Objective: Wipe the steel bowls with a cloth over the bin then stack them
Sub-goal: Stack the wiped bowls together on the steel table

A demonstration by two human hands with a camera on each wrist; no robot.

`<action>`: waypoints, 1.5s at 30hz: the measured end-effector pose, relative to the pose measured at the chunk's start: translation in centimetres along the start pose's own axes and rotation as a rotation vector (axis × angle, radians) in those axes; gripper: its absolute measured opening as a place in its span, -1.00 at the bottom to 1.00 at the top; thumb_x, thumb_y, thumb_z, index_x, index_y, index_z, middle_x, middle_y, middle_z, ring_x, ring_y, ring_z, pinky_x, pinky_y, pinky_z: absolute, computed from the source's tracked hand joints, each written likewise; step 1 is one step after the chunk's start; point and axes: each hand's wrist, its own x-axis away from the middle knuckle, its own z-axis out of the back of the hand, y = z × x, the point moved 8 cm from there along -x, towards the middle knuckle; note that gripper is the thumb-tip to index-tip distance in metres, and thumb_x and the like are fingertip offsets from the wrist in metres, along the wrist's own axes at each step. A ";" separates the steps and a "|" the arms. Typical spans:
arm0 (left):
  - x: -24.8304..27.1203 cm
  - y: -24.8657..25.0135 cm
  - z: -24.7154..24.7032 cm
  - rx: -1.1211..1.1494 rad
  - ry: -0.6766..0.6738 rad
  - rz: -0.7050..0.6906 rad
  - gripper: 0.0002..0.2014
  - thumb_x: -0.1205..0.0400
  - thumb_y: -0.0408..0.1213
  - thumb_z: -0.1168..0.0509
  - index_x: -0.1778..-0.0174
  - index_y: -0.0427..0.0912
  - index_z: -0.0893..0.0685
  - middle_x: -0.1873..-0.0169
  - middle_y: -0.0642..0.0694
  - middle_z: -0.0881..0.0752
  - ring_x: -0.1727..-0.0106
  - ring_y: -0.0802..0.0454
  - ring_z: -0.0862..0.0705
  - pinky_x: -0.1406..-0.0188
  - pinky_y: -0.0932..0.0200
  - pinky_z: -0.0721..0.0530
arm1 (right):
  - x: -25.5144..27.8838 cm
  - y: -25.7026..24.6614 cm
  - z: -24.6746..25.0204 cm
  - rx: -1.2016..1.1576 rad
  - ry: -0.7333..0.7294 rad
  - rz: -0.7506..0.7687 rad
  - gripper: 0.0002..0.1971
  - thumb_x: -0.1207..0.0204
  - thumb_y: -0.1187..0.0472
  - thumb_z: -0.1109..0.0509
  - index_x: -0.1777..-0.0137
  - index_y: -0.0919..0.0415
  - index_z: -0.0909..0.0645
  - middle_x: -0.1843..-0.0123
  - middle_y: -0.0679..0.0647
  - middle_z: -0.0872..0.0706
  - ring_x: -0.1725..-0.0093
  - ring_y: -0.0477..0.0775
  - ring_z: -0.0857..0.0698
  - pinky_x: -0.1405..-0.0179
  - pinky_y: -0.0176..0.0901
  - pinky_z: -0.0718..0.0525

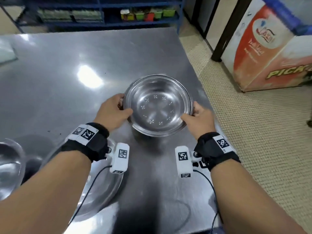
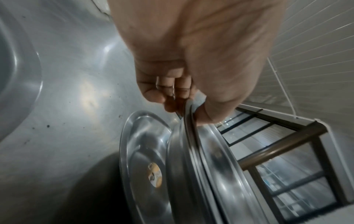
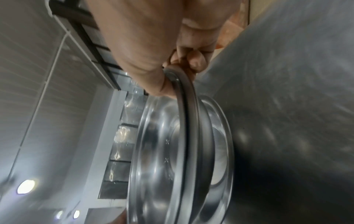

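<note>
A round steel bowl point(image 1: 158, 108) with small cross marks inside is held over the right part of the steel table point(image 1: 59, 81), its opening up. My left hand point(image 1: 125, 105) grips the left rim, thumb inside and fingers curled under. My right hand point(image 1: 190, 111) pinches the right rim the same way. In the left wrist view my left hand point(image 2: 184, 103) clamps the bowl point(image 2: 191, 166) by its edge, and a sticker shows on the bowl's base. In the right wrist view my right hand point(image 3: 180, 72) holds the bowl point(image 3: 159, 159). I cannot tell whether a second bowl is nested under it.
Another steel bowl point(image 1: 10, 166) sits at the near left edge. A wide steel dish point(image 1: 104, 191) lies under my left forearm. A pale flat thing point(image 1: 6, 51) lies at the far left. The table's right edge drops to a tiled floor point(image 1: 253, 132). A freezer point(image 1: 270, 56) stands beyond.
</note>
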 end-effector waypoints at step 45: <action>20.5 -15.3 12.8 0.177 0.367 0.423 -0.75 -0.67 -0.10 -0.41 -0.21 -0.08 -0.68 0.03 0.02 -0.78 -0.03 -0.01 -0.75 -0.12 0.01 -0.70 | 13.0 -3.8 -16.2 0.162 -0.371 0.159 -0.92 -0.48 0.22 -0.47 0.16 0.07 -0.61 0.31 -0.04 -0.69 0.33 0.02 -0.67 0.29 -0.06 -0.73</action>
